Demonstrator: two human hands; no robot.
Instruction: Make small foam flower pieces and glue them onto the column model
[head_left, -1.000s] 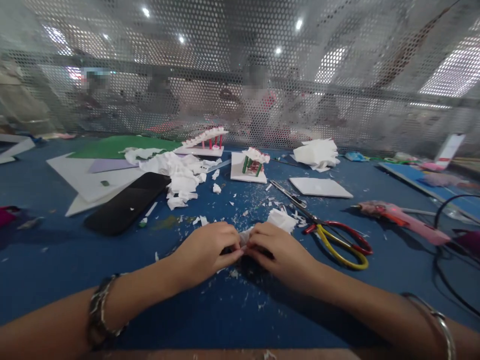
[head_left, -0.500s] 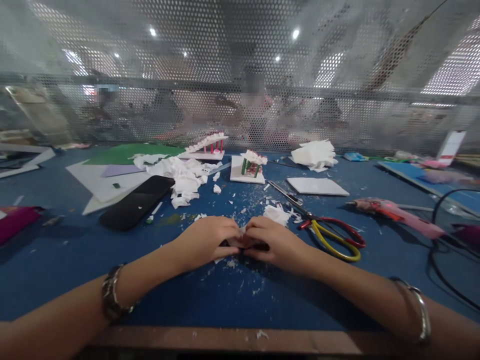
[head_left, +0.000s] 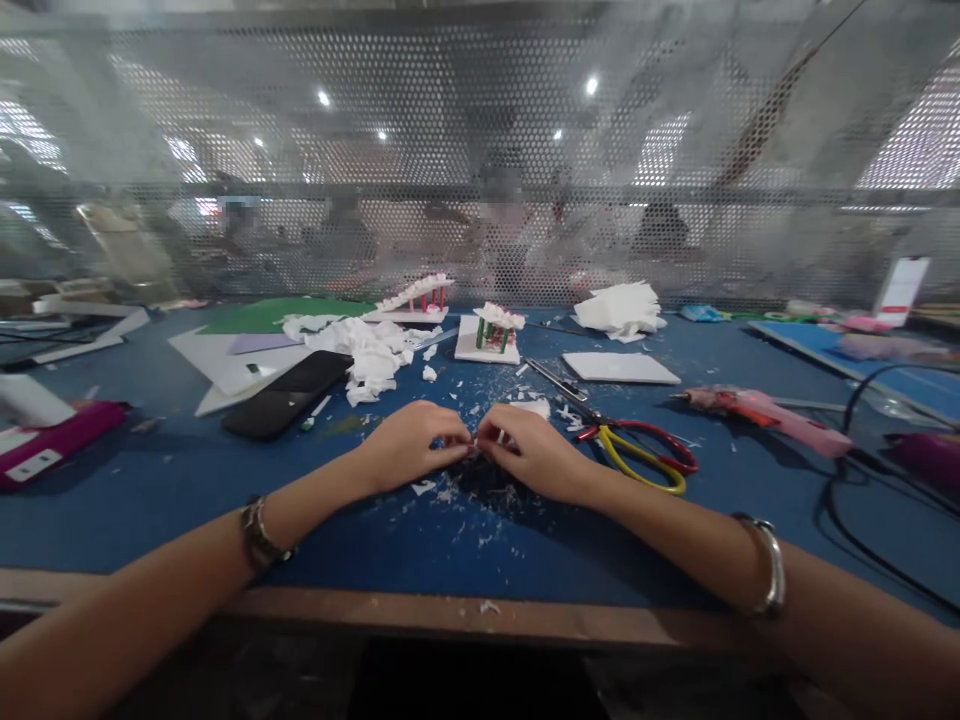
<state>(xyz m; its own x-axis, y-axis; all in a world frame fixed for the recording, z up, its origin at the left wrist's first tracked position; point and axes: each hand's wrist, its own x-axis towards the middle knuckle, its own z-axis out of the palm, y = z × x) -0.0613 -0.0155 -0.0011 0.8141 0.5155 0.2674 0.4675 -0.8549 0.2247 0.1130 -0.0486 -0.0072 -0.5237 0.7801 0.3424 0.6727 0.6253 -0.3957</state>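
Note:
My left hand and my right hand meet fingertip to fingertip over the blue table, just in front of me. Both are closed in a pinch on one small white scrap held between them; most of it is hidden by the fingers. White crumbs lie scattered under and around the hands. Red and yellow scissors lie just right of my right hand. A black phone lies to the left, beyond my left hand.
A pink glue gun with a black cable lies at the right. Two small white models on pegs, torn white pieces, white sheets and green card sit further back. A perforated screen closes the far side.
The view has lifted and pulled back, so the table's front edge shows. Both hands stay pinched together on the white scrap and sit a little higher in the picture.

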